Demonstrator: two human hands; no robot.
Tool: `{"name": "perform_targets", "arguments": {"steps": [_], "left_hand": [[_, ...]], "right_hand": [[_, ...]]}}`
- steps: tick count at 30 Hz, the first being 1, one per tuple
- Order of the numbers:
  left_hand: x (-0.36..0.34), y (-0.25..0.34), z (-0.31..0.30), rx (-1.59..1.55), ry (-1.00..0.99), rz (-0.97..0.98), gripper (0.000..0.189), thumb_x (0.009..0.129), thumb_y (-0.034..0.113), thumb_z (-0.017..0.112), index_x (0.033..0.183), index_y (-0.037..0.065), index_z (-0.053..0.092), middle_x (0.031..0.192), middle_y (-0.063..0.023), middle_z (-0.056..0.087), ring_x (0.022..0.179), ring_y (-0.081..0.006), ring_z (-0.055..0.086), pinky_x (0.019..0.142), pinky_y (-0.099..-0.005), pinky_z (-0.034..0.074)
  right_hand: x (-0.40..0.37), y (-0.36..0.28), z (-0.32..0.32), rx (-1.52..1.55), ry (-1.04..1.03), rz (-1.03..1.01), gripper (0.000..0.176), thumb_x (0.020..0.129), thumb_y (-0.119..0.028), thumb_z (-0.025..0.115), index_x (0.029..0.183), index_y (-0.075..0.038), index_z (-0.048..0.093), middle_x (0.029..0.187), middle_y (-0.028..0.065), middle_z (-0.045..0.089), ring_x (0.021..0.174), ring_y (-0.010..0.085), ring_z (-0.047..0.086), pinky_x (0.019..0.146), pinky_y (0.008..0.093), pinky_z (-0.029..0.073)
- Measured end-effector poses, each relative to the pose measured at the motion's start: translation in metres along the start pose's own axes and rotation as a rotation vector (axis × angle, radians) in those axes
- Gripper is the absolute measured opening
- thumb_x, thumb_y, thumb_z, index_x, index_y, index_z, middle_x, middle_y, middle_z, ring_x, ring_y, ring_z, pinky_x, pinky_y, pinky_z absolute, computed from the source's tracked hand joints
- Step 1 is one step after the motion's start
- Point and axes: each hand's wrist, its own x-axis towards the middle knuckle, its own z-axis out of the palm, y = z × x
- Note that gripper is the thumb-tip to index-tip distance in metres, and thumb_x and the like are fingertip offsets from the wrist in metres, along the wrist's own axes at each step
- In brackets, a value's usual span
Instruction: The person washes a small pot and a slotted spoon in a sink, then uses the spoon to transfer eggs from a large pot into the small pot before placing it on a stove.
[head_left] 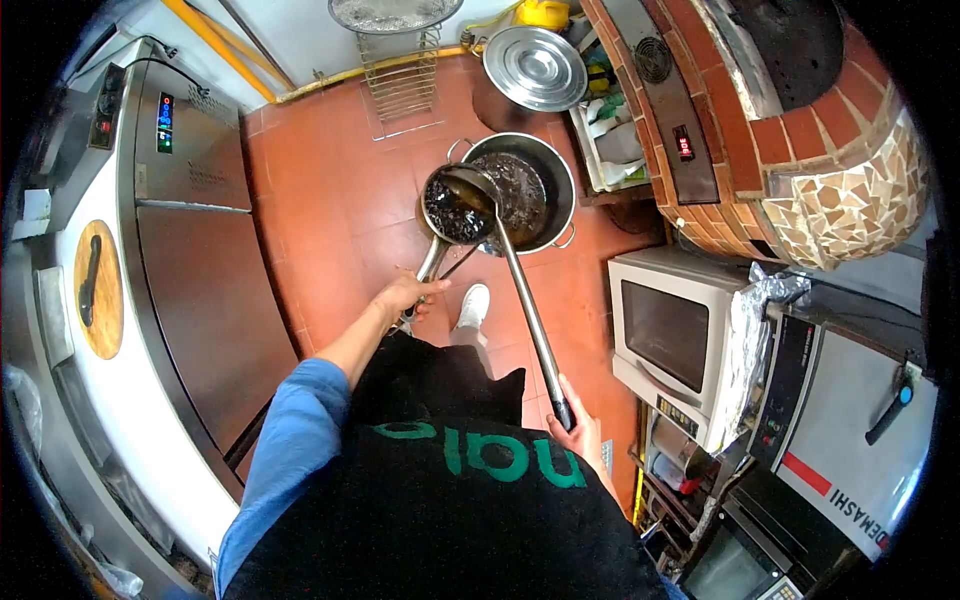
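My left hand [408,295] is wrapped round the handle of a small saucepan [433,257] that has glossy dark liquid in it. My right hand [580,425] grips the black end of a long steel ladle [527,300]. The ladle's bowl lies over the saucepan, tilted, with brownish liquid showing in it. Just beyond and to the right is a large steel pot [566,180] with two side handles, holding dark, bubbly liquid. In this view the saucepan overlaps the pot's left rim.
A round metal lid [535,68] covers another vessel behind the pot. A wire rack [400,80] stands by the back wall. Steel refrigerator doors [215,300] line the left; a brick oven [740,130] and microwave [665,335] are on the right. My shoe [473,306] is near the pot.
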Motion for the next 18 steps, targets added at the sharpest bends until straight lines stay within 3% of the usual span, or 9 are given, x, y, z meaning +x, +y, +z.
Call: {"name": "perform_targets", "arguments": {"steps": [3,4,6,7,8,10,13,15,18], "left_hand": [[-0.002,-0.001,0.0,-0.077,-0.019,0.004,0.033,0.075,0.024,0.071,0.079,0.007,0.043,0.056,0.0001,0.042,0.042,-0.0088,0.04,0.035,-0.0266,0.035],[-0.004,0.0,-0.001,-0.075,-0.023,-0.001,0.033,0.075,0.024,0.071,0.079,0.007,0.043,0.056,0.0001,0.042,0.042,-0.0088,0.04,0.035,-0.0266,0.035],[-0.01,0.002,-0.002,-0.085,-0.027,0.03,0.03,0.077,0.021,0.069,0.083,0.007,0.044,0.055,0.0004,0.042,0.042,-0.0086,0.039,0.035,-0.0259,0.034],[-0.017,0.007,-0.001,-0.097,-0.019,0.041,0.027,0.077,0.019,0.068,0.081,0.006,0.045,0.055,0.0001,0.043,0.041,-0.0084,0.039,0.035,-0.0254,0.035],[-0.019,0.006,-0.003,-0.091,-0.023,0.028,0.027,0.077,0.019,0.068,0.081,0.006,0.045,0.055,0.0001,0.043,0.041,-0.0084,0.039,0.035,-0.0254,0.035],[-0.02,0.001,-0.006,-0.075,0.065,0.032,0.025,0.077,0.018,0.068,0.077,0.006,0.046,0.055,-0.0002,0.044,0.04,-0.0078,0.04,0.035,-0.0247,0.036],[-0.036,0.0,-0.009,-0.145,0.055,0.057,0.024,0.077,0.017,0.068,0.076,0.005,0.048,0.056,-0.0004,0.045,0.04,-0.0071,0.041,0.035,-0.0233,0.036],[-0.048,-0.003,-0.012,-0.151,0.094,0.067,0.023,0.076,0.016,0.069,0.078,0.004,0.049,0.056,-0.0011,0.046,0.039,-0.0075,0.041,0.033,-0.0225,0.037],[-0.07,-0.013,-0.014,-0.204,0.196,0.056,0.024,0.075,0.015,0.07,0.078,0.004,0.048,0.057,-0.0019,0.046,0.039,-0.0083,0.043,0.033,-0.0223,0.038]], "right_hand": [[0.007,0.032,0.009,0.123,0.152,-0.308,0.066,0.074,0.002,0.06,0.134,-0.009,0.035,0.121,0.0122,0.051,0.092,0.0137,0.057,0.08,0.0253,0.044],[0.009,0.033,0.005,0.125,0.155,-0.301,0.066,0.074,0.002,0.06,0.134,-0.009,0.035,0.121,0.0122,0.051,0.092,0.0137,0.057,0.08,0.0253,0.044],[0.018,0.02,-0.008,0.556,0.088,-0.174,0.069,0.075,0.003,0.057,0.136,-0.013,0.031,0.094,0.0113,0.06,0.066,0.0106,0.058,0.058,0.0226,0.047],[0.022,-0.006,-0.024,0.613,-0.025,-0.023,0.069,0.077,0.004,0.052,0.138,-0.014,0.026,0.072,0.0056,0.056,0.046,0.007,0.048,0.039,0.0195,0.039],[0.043,0.002,-0.025,0.659,0.01,-0.045,0.067,0.078,0.002,0.049,0.138,-0.015,0.024,0.064,0.0028,0.051,0.038,0.0087,0.044,0.031,0.0207,0.033],[0.097,0.013,-0.032,0.607,0.004,-0.087,0.067,0.078,0.001,0.048,0.138,-0.017,0.025,0.062,0.0017,0.049,0.038,0.0085,0.043,0.031,0.0212,0.033],[0.206,0.032,-0.025,0.557,0.008,0.109,0.067,0.078,0.0,0.05,0.138,-0.016,0.025,0.055,0.0025,0.046,0.037,0.0105,0.042,0.03,0.0252,0.032],[0.271,0.037,-0.014,0.478,0.016,0.261,0.052,0.076,-0.001,0.051,0.126,-0.009,0.037,0.055,0.0036,0.047,0.037,0.0119,0.043,0.029,0.0268,0.033],[0.353,0.075,0.016,0.379,0.014,0.345,0.046,0.076,-0.003,0.053,0.119,-0.007,0.039,0.055,0.0036,0.047,0.038,0.0121,0.044,0.03,0.0275,0.033]]}}
